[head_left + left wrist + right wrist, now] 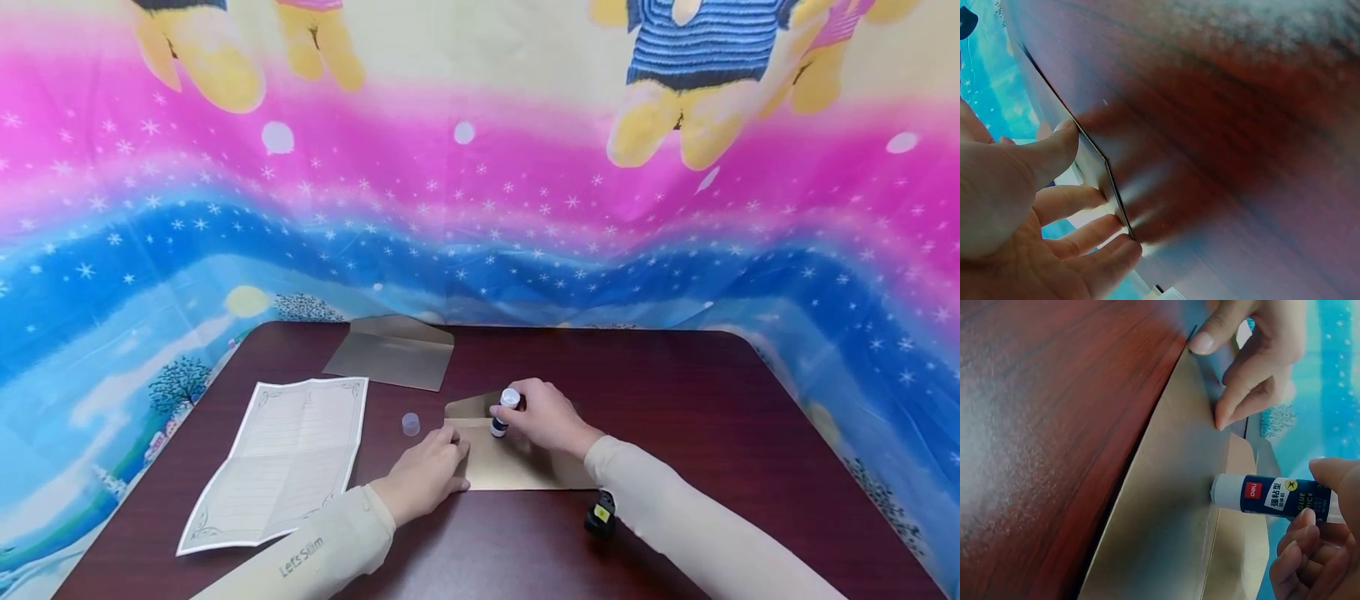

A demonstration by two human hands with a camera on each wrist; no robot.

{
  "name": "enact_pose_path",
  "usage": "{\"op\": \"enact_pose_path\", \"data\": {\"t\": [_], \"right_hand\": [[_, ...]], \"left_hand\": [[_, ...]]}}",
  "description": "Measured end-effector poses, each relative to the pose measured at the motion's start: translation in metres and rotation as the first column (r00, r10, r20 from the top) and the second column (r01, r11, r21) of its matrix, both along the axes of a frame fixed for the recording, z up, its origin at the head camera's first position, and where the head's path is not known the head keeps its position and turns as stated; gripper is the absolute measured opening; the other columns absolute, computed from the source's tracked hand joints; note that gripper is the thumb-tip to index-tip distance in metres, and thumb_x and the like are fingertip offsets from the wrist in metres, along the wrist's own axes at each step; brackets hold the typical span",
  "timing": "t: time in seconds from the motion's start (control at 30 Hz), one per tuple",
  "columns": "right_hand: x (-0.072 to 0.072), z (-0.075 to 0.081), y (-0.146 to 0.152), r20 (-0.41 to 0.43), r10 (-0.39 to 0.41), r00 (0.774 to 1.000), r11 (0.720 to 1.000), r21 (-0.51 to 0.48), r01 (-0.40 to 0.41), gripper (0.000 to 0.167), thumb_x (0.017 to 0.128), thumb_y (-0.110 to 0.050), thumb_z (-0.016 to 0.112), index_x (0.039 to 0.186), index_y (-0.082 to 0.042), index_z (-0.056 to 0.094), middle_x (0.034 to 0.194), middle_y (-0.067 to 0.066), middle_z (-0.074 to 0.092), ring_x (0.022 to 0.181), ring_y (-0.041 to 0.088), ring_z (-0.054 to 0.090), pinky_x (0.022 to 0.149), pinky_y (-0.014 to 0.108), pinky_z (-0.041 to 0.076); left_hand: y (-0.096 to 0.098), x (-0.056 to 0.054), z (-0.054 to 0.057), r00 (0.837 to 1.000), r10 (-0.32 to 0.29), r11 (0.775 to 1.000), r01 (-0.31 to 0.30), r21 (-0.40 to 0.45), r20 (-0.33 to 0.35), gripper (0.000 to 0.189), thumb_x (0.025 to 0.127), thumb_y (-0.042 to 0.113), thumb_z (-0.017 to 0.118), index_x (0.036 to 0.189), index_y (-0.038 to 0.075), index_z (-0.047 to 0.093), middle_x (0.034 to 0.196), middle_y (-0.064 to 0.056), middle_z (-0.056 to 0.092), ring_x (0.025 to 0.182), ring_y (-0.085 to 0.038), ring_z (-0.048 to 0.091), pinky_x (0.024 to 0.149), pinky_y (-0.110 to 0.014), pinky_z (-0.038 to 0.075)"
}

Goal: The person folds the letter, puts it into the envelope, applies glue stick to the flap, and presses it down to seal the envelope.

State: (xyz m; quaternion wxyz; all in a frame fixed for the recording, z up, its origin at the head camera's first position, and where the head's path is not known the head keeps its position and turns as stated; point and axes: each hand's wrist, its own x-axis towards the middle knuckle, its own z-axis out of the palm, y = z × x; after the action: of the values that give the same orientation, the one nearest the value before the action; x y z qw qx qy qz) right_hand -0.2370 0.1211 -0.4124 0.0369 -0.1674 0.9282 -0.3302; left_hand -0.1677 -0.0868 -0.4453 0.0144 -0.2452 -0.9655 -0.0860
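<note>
Pinching glue stick point(1279, 497): right grip point(551, 417) | loosely spread, touching envelope point(517, 468): left grip point(429, 471) | nearby: cap point(410, 424), paper point(285, 458), 2nd envelope point(390, 358)

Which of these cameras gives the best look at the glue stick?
The right wrist view: the glue stick appears large there, with most of its printed label visible. The head view shows it much smaller, partly covered by the right hand. I can't make it out in the left wrist view.

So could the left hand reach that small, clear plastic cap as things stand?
Probably yes: the cap sits on the dark red wooden table near the left hand, nothing visible between them, though that hand touches the gold paper envelope.
</note>
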Motion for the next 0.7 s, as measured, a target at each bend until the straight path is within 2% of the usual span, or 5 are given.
{"op": "enact_pose_path", "data": {"t": [0.17,0.33,0.5,0.7], "right_hand": [[-0.002,-0.001,-0.007,-0.057,0.001,0.998,0.994,0.111,0.005,0.022,0.086,-0.033,0.08,0.08,-0.019,0.063,0.072,-0.007,0.063,0.065,0.011,0.054,0.06,0.029,0.046],[-0.003,-0.003,-0.012,-0.097,0.032,0.995,0.977,0.214,-0.011,0.024,0.088,-0.033,0.077,0.091,-0.016,0.061,0.08,-0.005,0.065,0.068,0.011,0.057,0.062,0.032,0.049],[-0.003,-0.003,-0.007,-0.122,0.041,0.992,0.966,0.259,-0.008,0.024,0.088,-0.031,0.076,0.095,-0.014,0.06,0.081,-0.003,0.066,0.069,0.011,0.058,0.063,0.033,0.052],[-0.004,-0.004,0.002,-0.124,0.031,0.992,0.964,0.267,0.004,0.025,0.087,-0.031,0.076,0.095,-0.014,0.06,0.08,-0.003,0.065,0.069,0.011,0.058,0.062,0.033,0.051]], "left_hand": [[-0.001,0.0,0.001,1.0,-0.006,1.0,0.006,0.007,-0.004,0.045,0.084,0.031,0.082,0.119,0.006,0.07,0.112,-0.007,0.059,0.104,-0.023,0.063,0.084,-0.038,0.059],[-0.002,0.001,0.002,1.0,-0.01,1.0,0.01,0.006,-0.016,0.045,0.084,0.031,0.082,0.119,0.006,0.07,0.112,-0.007,0.059,0.104,-0.022,0.063,0.082,-0.038,0.059],[-0.001,0.0,0.0,1.0,-0.007,1.0,0.007,-0.014,-0.02,0.046,0.086,0.035,0.08,0.122,0.008,0.07,0.114,-0.006,0.059,0.106,-0.021,0.063,0.077,-0.038,0.06],[-0.002,-0.001,0.001,1.0,0.001,1.0,-0.001,-0.029,-0.027,0.046,0.085,0.036,0.081,0.121,0.01,0.07,0.112,-0.004,0.059,0.104,-0.021,0.064,0.075,-0.039,0.059]]}}
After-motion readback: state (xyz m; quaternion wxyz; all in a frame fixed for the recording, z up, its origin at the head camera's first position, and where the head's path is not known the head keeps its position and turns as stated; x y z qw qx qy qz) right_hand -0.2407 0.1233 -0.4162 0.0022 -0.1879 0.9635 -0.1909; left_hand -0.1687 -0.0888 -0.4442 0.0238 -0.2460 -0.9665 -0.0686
